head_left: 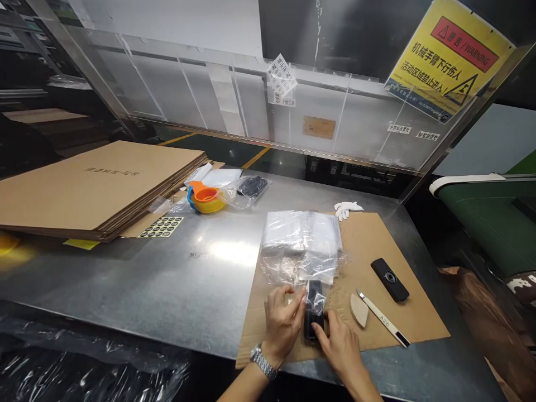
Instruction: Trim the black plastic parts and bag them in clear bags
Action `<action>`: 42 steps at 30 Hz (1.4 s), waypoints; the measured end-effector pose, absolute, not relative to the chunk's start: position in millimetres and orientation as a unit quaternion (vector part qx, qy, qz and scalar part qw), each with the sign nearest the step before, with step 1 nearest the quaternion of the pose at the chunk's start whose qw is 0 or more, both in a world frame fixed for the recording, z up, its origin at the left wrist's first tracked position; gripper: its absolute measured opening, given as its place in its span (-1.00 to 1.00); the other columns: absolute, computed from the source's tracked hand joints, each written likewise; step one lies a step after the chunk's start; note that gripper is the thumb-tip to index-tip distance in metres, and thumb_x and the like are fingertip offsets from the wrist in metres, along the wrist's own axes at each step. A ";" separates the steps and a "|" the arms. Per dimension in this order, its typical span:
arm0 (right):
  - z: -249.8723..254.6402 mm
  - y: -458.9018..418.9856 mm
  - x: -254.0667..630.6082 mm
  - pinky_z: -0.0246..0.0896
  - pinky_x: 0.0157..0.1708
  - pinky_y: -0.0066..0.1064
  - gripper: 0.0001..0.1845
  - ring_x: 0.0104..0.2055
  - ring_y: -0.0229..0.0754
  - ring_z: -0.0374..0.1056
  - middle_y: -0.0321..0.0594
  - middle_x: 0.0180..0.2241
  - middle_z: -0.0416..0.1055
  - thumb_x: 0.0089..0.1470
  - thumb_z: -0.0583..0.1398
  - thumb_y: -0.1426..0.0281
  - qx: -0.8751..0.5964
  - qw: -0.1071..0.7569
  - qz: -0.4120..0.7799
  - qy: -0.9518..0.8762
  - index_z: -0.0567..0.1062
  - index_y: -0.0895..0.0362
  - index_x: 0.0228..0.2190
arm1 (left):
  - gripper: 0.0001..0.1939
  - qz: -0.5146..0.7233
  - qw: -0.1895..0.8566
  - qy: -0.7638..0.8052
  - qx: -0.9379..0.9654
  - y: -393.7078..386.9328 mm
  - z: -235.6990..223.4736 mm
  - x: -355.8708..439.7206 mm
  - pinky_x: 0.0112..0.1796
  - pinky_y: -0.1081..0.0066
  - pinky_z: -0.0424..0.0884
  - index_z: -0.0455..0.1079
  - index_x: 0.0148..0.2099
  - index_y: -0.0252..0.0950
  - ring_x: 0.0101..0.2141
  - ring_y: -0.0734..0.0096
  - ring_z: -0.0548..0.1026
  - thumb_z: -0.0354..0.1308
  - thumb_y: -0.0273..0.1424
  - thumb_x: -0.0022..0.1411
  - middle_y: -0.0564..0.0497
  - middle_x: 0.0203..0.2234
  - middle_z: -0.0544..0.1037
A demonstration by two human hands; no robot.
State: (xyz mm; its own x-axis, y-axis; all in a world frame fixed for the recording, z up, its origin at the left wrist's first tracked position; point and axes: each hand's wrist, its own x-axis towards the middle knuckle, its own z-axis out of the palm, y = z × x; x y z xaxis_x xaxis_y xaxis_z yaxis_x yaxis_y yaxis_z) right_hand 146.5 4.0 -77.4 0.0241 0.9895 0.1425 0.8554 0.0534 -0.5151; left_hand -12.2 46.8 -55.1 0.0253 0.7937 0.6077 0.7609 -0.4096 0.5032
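Where my two hands meet near the front edge, a black device [311, 326] lies on a flat cardboard sheet [387, 251], its far part inside a clear bag [317, 301]. My left hand [281, 319], with a metal watch [263, 362] on the wrist, has thumb and forefinger pinched nearly together on the bag's edge. My right hand [344, 343] has thumb and forefinger slightly apart, the thumb touching the device's near part; I cannot tell how firmly.

I can read "A26" on a pale-handled knife [384, 319], beside a beige wedge [359, 311]. A second black device [389, 279] lies farther right, bearing a round ring. Up on the clear panel [251, 100], the yellow sign [450, 61] says "WARNING" on a red band, with Chinese characters below. Small white labels also carry Chinese print, as does the carton stack [100, 184] at left, too faint for me to make out.

The metal table [201, 285] shines under the light. On it I see clear bags [301, 231], orange and yellow tape rings [207, 200], a round-sticker sheet [161, 227] and white finger covers [348, 209]. Beyond the panel, yellow lines cross a dark green floor [221, 148].
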 end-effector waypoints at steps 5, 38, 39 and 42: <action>-75.3 3.7 145.1 0.02 -0.54 -0.41 -0.78 -0.47 -0.06 0.39 -0.10 -0.50 0.44 0.14 -0.06 0.36 -0.695 0.193 0.156 -0.675 0.35 0.11 -0.41 | -0.76 0.436 0.031 0.501 0.747 51.0 -57.2 -4.9 -0.17 0.27 0.23 0.43 -0.09 -0.22 -0.19 0.27 0.31 0.02 -0.47 0.24 -0.05 -0.27 0.41; -93.8 -76.0 164.0 -0.13 -0.82 -0.61 -0.53 -0.75 -0.42 -0.03 -0.47 -0.70 0.11 0.00 0.06 -0.06 -0.696 0.422 0.466 -0.346 0.28 0.11 -0.45 | -0.77 0.295 0.235 0.456 0.806 15.6 -75.1 -4.8 -0.23 0.41 0.45 0.32 -0.09 -0.24 -0.27 0.41 0.50 -0.02 -0.53 0.21 0.02 -0.29 0.54; -93.4 -76.2 163.2 -0.06 -0.80 -0.58 -0.55 -0.73 -0.38 0.04 -0.44 -0.70 0.15 0.01 0.07 -0.05 -0.703 0.423 0.446 -0.359 0.31 0.11 -0.45 | -0.76 0.293 0.226 0.459 0.808 12.4 -74.8 -3.3 -0.25 0.42 0.46 0.30 -0.08 -0.24 -0.28 0.41 0.51 -0.03 -0.53 0.21 0.01 -0.30 0.54; -89.8 -77.7 160.3 0.20 -0.58 -0.45 -0.61 -0.58 -0.22 0.30 -0.27 -0.60 0.37 -0.01 0.14 0.02 -0.716 0.422 0.379 -0.407 0.40 0.11 -0.41 | -0.77 0.287 0.183 0.477 0.811 3.2 -74.8 2.1 -0.34 0.39 0.46 0.27 -0.07 -0.29 -0.36 0.36 0.51 -0.08 -0.53 0.23 -0.03 -0.37 0.53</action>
State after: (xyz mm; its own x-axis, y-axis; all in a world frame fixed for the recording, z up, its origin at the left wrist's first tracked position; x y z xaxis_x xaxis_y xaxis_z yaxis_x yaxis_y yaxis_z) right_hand 160.3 -77.7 -89.8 0.3810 0.9029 -0.1991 0.2631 -0.3123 -0.9128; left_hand 2.1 3.2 -74.8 0.3807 0.8777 0.2912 0.6679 -0.4787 0.5699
